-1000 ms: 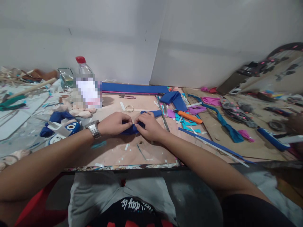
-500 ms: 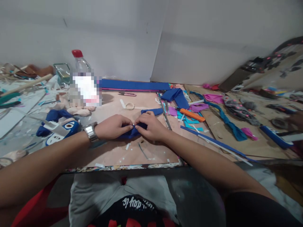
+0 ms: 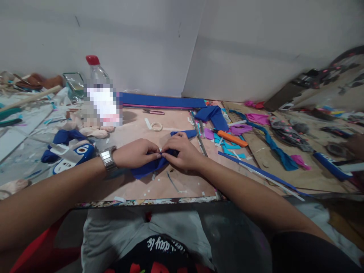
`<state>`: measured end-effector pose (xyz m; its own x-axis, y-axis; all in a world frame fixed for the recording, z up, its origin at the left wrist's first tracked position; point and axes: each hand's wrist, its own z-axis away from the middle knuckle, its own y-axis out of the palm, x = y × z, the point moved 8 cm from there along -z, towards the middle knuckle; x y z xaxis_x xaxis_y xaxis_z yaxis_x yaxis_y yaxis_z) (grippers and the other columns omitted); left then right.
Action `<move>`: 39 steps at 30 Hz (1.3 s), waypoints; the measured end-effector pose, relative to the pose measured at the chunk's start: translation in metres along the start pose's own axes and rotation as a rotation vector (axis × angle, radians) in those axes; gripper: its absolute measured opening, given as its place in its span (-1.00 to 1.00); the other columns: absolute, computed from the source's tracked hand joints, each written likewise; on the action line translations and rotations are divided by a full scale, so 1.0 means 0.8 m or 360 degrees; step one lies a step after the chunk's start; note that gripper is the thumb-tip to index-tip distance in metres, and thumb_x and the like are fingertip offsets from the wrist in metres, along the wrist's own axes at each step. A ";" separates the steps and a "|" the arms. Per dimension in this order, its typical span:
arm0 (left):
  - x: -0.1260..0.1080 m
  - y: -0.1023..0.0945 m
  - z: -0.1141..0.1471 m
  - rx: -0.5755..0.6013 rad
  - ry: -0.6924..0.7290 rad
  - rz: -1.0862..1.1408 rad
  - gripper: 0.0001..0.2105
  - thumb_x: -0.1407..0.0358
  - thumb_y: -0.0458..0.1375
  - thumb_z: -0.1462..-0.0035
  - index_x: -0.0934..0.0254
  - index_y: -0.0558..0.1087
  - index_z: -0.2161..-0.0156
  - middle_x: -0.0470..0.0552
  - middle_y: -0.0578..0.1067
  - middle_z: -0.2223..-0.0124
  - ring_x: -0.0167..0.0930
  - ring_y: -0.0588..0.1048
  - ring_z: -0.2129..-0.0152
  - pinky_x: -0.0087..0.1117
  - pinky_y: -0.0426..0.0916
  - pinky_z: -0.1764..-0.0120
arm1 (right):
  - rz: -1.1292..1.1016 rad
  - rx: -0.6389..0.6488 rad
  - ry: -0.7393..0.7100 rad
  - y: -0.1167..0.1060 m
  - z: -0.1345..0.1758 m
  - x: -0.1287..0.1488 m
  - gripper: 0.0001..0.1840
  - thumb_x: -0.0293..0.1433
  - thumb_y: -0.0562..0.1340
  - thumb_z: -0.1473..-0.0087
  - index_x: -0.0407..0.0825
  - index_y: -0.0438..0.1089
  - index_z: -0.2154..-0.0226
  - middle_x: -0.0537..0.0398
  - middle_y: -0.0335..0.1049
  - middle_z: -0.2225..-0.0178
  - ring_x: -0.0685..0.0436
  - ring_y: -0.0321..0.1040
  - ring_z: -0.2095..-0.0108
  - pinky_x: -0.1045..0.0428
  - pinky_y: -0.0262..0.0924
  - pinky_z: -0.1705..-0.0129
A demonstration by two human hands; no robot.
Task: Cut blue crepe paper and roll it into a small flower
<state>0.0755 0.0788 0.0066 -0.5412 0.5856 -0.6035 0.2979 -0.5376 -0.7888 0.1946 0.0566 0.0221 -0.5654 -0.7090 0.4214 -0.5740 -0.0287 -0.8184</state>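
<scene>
My left hand point(image 3: 137, 153) and my right hand point(image 3: 182, 151) meet over the board, fingertips together. Both pinch a strip of blue fabric point(image 3: 149, 168). One end of the fabric hangs out below my left fingers; the rest is partly covered by my hands. A tiny white bit shows between the fingertips, too small to name. Just behind my right hand lies a flat blue piece point(image 3: 184, 134). Beyond my hands are a cream ring point(image 3: 156, 127), which looks like a roll of tape, and small thread snips point(image 3: 153, 112).
A bottle with a red cap point(image 3: 92, 60) stands at the back left. Blue-and-white glue guns lie at left point(image 3: 73, 158) and right point(image 3: 332, 166). An orange cutter point(image 3: 232, 138) rests among scraps. A long blue strip point(image 3: 162, 101) runs along the wall. Another person's hand point(image 3: 355, 146) shows far right.
The free end of the blue fabric now spreads out lower and further left beneath my left hand. Both hands keep nearly the same place and pinch.
</scene>
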 end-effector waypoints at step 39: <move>0.008 -0.008 -0.001 -0.0156 -0.0086 0.0179 -0.65 0.08 0.07 -0.33 0.31 0.55 0.28 -0.03 0.57 0.38 -0.41 0.43 0.45 -0.42 0.22 0.35 | 0.0157 -0.0025 0.0059 0.000 0.001 0.000 -0.87 -0.33 0.26 -0.31 0.03 0.55 0.23 0.08 0.66 0.20 -0.18 0.44 0.14 -0.21 -0.14 -0.16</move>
<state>0.0712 0.0863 0.0075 -0.5409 0.4902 -0.6835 0.4328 -0.5345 -0.7259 0.1954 0.0561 0.0218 -0.6408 -0.6815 0.3534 -0.5233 0.0510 -0.8506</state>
